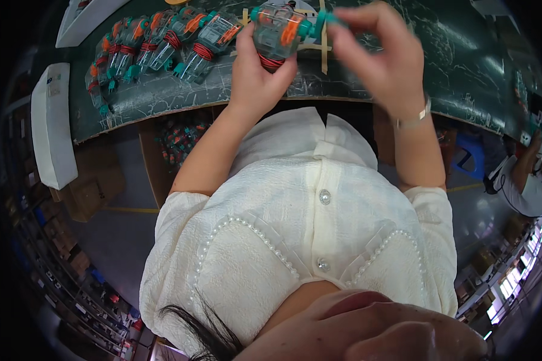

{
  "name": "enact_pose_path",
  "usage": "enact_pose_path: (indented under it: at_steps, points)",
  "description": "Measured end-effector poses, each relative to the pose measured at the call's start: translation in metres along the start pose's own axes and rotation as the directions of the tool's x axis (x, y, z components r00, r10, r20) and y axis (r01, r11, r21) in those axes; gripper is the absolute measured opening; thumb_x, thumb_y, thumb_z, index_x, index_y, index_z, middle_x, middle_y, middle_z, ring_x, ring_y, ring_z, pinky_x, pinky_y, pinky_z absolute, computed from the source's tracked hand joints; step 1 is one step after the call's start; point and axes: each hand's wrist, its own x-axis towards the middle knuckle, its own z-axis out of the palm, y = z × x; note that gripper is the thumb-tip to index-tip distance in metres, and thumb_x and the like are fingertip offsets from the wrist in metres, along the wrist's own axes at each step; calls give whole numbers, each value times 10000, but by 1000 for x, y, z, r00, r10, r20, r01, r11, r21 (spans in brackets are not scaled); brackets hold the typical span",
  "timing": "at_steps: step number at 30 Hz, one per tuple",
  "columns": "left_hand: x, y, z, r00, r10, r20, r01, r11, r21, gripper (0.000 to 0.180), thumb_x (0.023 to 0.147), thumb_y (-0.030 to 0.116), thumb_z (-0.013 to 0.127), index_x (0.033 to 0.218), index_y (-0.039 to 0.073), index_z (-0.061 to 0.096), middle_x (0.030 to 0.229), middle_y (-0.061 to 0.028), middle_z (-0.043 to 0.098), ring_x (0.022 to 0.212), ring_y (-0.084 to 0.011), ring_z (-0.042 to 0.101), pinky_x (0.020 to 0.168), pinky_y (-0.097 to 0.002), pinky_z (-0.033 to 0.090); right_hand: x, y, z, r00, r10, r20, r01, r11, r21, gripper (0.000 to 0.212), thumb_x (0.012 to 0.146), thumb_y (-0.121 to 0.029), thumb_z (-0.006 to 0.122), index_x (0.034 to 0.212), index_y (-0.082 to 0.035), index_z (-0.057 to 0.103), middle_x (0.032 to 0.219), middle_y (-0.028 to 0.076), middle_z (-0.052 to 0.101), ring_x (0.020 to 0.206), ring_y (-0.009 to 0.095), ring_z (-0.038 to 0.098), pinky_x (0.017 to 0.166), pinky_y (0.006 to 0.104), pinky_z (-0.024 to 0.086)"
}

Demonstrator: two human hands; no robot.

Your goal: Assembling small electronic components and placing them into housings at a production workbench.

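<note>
My left hand (258, 77) is wrapped round a clear plastic device (275, 37) with teal ends, an orange part and a bundle of red and black wire at its lower end. It is raised over the bench. Just right of the device, a teal round plastic piece (323, 24) is at the fingertips of my right hand (376, 51), which looks closed on it. That hand is blurred by motion. Whether the teal piece touches the device cannot be made out.
Several similar devices with tied red wires (162, 43) lie in a row on the dark green bench (464, 72), to the left. Tan tape strips (324, 54) cross the bench near my hands. Below its edge stands an open box of similar parts (180, 141). Another person's arm (527, 165) is far right.
</note>
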Motion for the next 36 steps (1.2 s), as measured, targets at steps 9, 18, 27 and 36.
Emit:
enact_pose_path:
  at_steps: [9,18,27,36]
  points:
    - [5,-1,3,999,39,-27,-39,999,-14,679,813,69,724,1357,-48,335,1032,-176,683,817,-247,692,696,-326,541,11,-4,-13,982,18,190,-42,992,121,170,806,-90,760,960,-43,705,770,45,671,632,146,573,599,250,486]
    - [8,3,6,998,-17,-68,14,999,-43,672,817,63,716,1356,-47,331,1021,-175,680,811,-240,685,694,-316,538,8,-1,-6,986,-78,149,87,994,-60,206,781,-95,784,962,-37,708,731,14,652,672,133,583,660,234,499]
    - [11,-2,5,999,4,-45,-6,1000,-24,678,820,62,711,1360,-51,317,1024,-177,679,810,-239,684,683,-318,537,10,5,-7,985,39,167,-24,996,-88,184,799,-85,773,963,-38,706,774,19,678,733,139,621,695,235,513]
    - [11,2,4,992,-124,-35,118,982,-144,675,822,61,716,1359,-54,324,1044,-184,674,819,-237,684,690,-310,536,21,37,1,987,156,-37,-152,983,104,279,810,-86,749,1078,-51,675,920,54,700,779,161,643,743,244,522]
